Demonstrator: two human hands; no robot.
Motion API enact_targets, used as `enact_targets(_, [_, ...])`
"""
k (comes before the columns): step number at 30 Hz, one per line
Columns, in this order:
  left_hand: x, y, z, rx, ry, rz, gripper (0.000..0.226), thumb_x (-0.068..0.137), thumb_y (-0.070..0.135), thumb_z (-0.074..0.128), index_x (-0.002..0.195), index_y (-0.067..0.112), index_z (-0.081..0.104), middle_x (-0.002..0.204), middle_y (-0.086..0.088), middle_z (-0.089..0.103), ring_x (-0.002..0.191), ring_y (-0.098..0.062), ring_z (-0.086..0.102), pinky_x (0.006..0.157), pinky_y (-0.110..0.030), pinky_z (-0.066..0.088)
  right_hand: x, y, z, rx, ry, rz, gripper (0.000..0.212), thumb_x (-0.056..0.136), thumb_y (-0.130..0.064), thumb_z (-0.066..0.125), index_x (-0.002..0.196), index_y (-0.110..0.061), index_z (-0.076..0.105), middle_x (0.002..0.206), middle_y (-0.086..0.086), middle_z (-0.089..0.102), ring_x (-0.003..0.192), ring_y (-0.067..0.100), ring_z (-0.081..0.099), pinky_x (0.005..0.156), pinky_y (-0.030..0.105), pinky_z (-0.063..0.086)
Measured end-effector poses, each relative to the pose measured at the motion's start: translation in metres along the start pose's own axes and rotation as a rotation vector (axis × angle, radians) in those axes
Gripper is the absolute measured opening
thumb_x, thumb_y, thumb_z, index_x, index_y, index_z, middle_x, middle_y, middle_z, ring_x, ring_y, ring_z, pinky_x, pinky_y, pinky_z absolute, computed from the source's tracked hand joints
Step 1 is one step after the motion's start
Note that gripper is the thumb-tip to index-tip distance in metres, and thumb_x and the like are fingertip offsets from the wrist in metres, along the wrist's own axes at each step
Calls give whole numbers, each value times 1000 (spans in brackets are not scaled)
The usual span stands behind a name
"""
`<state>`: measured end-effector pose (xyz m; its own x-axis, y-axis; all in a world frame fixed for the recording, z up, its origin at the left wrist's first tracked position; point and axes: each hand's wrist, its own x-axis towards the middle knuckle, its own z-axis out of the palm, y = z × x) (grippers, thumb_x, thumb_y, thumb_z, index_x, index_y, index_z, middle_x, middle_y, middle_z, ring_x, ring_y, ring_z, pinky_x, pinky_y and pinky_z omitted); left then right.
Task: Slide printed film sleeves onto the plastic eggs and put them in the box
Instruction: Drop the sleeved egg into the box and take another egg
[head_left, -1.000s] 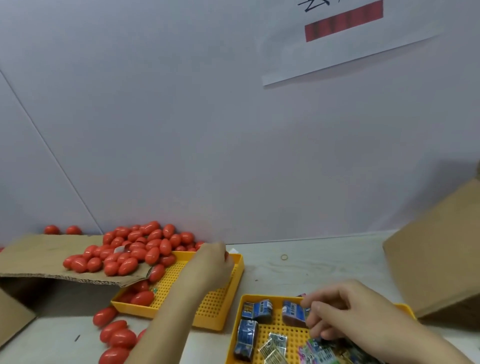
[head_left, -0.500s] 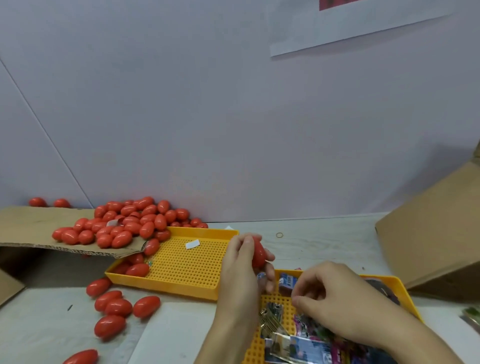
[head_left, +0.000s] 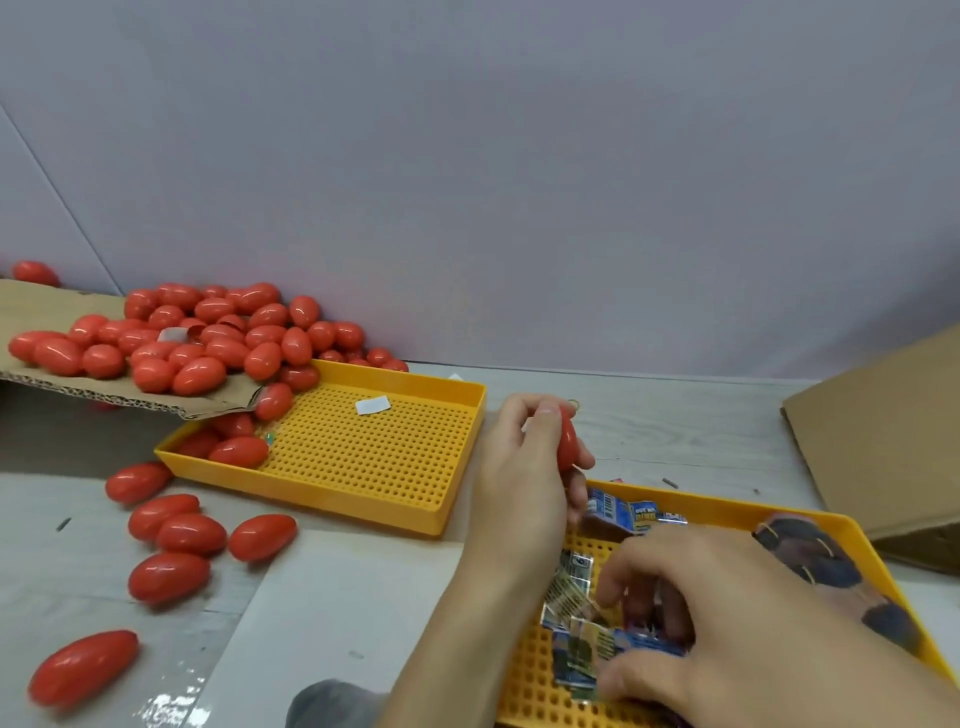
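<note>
My left hand (head_left: 524, 467) holds a red plastic egg (head_left: 567, 441) upright in its fingertips, between the two yellow trays. My right hand (head_left: 727, 629) reaches down into the near yellow tray (head_left: 727, 512), its curled fingers among loose printed film sleeves (head_left: 582, 649); whether it pinches one is hidden. More blue printed sleeves (head_left: 628, 514) lie at that tray's far edge. A heap of red eggs (head_left: 208, 338) spills off a cardboard flap (head_left: 47, 306) into the far yellow tray (head_left: 374, 457).
Several loose red eggs (head_left: 176, 535) lie on the table at the left. A cardboard box (head_left: 883, 431) stands at the right. Dark banded bundles (head_left: 810, 556) sit in the near tray's right part. A small white label (head_left: 373, 405) lies in the far tray.
My left hand drew back from the egg heap with one red egg and now holds it beside the near tray. My right hand went deeper among the sleeves. The camera tilted down.
</note>
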<state>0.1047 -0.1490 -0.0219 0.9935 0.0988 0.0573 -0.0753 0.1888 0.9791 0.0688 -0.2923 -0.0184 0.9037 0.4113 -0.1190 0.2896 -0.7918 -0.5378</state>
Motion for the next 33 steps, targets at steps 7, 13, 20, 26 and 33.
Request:
enact_targets(7, [1,-2,-2,-8,-1,-17,22,104,23,43,94,20,62,67,0,60,51,-13,48,45,-25,37,-10,13,-1,22,-8,17,56,40,-78,61,92,-81,41,105,-56,36,95,-20,48,62,9,43])
enact_targets(13, [3,-5,0,-30,11,5,26,103,19,43,87,20,63,65,-2,60,48,-15,48,42,-25,36,-14,3,-2,107,32,4,50,58,-52,88,90,-65,52,82,-42,56,73,-12,55,61,9,42])
enact_targets(20, [2,-6,1,6,-7,33,26,102,18,43,87,19,63,64,0,61,48,-16,49,42,-25,37,-18,2,-7,266,24,78,22,70,-41,84,78,-49,65,64,-23,64,60,-9,57,57,7,42])
enact_targets(26, [-1,-5,1,29,-32,50,23,103,23,44,91,18,63,66,-1,62,51,-18,50,45,-27,39,-17,3,-4,249,175,68,13,69,-51,76,78,-57,68,88,-27,64,88,-8,58,79,15,47])
enact_targets(33, [-2,-6,2,-1,-152,69,27,102,21,44,88,13,65,67,-6,61,51,-20,49,47,-28,41,-17,8,3,498,369,102,31,55,-40,89,77,-50,70,62,-12,66,50,1,55,53,18,50])
